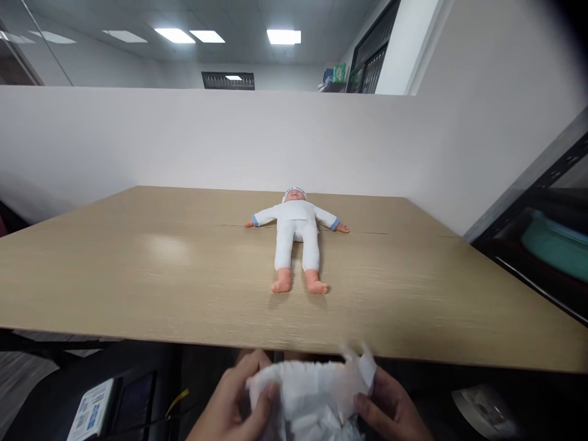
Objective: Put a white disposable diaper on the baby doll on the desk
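Observation:
Below the table's front edge, a white diaper (312, 392) with a gathered edge is held between my two hands. My left hand (243, 398) pinches its left side, thumb on top and fingers behind. At the opposite side, my right hand (390, 407) grips the diaper near a raised tab, which is smeared by motion. The diaper's lower part runs out of the picture. Beyond my hands a baby doll (297, 229) in a white outfit with blue cuffs lies on its back on the table, arms spread, bare feet towards me. Neither hand touches the doll.
The wooden table (160, 288) meets a white partition (206, 141) at its far side. A black shelf (528, 233) with a teal item (560, 245) stands at the right. At lower left, a white labelled box (92, 410) rests on a black chair (50, 398).

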Motion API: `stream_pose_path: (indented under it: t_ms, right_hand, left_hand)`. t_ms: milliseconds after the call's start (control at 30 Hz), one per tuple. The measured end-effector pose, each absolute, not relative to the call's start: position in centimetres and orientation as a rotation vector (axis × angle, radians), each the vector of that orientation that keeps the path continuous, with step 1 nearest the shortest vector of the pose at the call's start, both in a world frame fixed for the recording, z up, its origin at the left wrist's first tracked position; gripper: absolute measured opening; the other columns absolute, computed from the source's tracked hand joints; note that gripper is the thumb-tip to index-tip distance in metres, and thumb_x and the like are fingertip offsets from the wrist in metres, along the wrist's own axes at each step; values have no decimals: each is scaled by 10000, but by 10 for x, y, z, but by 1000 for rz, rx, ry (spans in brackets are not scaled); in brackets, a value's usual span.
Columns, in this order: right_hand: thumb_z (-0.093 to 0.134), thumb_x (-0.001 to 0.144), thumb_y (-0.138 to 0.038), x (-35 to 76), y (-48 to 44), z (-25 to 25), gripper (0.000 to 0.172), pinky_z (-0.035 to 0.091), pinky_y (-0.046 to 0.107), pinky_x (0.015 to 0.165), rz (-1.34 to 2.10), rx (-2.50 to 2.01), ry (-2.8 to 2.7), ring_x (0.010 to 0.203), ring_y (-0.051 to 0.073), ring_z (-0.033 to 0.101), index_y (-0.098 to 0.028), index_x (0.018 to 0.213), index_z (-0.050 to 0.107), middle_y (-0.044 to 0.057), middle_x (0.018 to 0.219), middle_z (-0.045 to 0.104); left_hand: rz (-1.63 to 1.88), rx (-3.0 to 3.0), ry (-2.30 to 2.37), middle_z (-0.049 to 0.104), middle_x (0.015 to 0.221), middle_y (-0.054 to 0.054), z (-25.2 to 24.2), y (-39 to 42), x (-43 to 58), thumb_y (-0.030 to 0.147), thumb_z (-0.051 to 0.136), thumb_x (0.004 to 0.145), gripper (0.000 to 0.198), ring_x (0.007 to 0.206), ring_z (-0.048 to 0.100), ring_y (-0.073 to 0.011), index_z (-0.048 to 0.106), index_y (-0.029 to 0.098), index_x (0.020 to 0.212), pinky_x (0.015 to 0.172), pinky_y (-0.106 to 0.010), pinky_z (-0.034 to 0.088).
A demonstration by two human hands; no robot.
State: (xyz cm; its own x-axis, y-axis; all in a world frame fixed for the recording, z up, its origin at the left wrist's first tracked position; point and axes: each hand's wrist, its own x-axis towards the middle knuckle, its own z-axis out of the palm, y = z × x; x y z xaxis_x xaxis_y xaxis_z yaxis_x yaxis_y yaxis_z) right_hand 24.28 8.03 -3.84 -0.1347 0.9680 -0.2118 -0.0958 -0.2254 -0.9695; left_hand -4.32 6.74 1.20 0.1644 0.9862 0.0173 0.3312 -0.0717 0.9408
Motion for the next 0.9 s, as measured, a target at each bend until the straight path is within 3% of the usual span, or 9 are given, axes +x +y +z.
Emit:
stream_pose_path:
  t_ms: [100, 200, 333, 433, 600, 700, 800, 900]
  right_hand:
    - [832, 720, -683, 246, 99, -23, 568, 608, 487, 872, 1414, -1254, -1040, 880, 350, 763, -172, 963, 791, 138, 833, 786]
    - [807, 768, -646, 253, 125, -7, 484, 625, 410, 810, 1241, -1241, -1164, 859, 306, 753, -196, 942, 772, 98, 855, 784]
    - [757, 791, -663, 266, 164, -1, 463, 564, 286, 647, 911, -1385, -1301, 718, 218, 661, -204, 830, 719, 24, 741, 703]
    - [701, 832, -670, 274, 183, -10, 469, 542, 290, 646, 815, -1422, -1310, 717, 210, 645, -202, 828, 690, 24, 729, 676]
    - [641, 935, -546, 254, 175, -11, 398, 572, 432, 844, 300, -1504, -1405, 957, 278, 669, -209, 1147, 655, 117, 1149, 722]
    - [590, 999, -383, 222, 157, 1, 342, 510, 507, 1038, 57, -1317, -1744, 1198, 313, 613, -238, 1308, 615, 122, 1287, 683]
    - [569, 1026, -379, 194, 148, 6, 538, 467, 503, 1148, 132, -1175, -2176, 1444, 323, 476, -301, 1548, 469, 84, 1571, 526]
    - [518, 1058, -460, 181, 151, -4, 649, 464, 524, 1171, 159, -1197, -2395, 1546, 335, 364, -368, 1656, 284, 38, 1720, 328]
  left_hand:
    - [977, 1693, 1324, 608, 796, 0, 34, 99, -43, 536, 521, 1028, 367, 758, 574, -164, 602, 216, 867, 696, -239, 473]
    - [972, 1858, 1479, 601, 791, -1, 47, 133, -42, 513, 504, 1036, 361, 777, 570, -180, 553, 214, 838, 682, -258, 423]
    - [882, 1978, 1628, 531, 677, 26, 43, 177, -39, 547, 488, 1022, 409, 680, 524, -176, 502, 216, 782, 647, -273, 345]
    - [809, 2048, 1701, 483, 614, 36, 30, 201, -37, 554, 498, 1013, 450, 621, 483, -171, 445, 219, 716, 622, -283, 283]
    - [772, 2069, 1785, 525, 616, 17, 12, 212, -34, 549, 513, 1003, 441, 627, 502, -190, 467, 222, 710, 627, -290, 277]
    - [766, 2049, 1840, 559, 638, 2, 7, 210, -33, 540, 509, 1003, 410, 656, 540, -211, 495, 225, 741, 634, -290, 292]
    - [737, 2050, 1862, 568, 643, -4, 6, 207, -32, 539, 504, 1003, 389, 676, 567, -229, 508, 229, 767, 637, -291, 306]
    - [713, 2037, 1799, 617, 693, -6, 11, 205, -38, 543, 464, 1029, 370, 704, 604, -234, 540, 231, 846, 649, -290, 330]
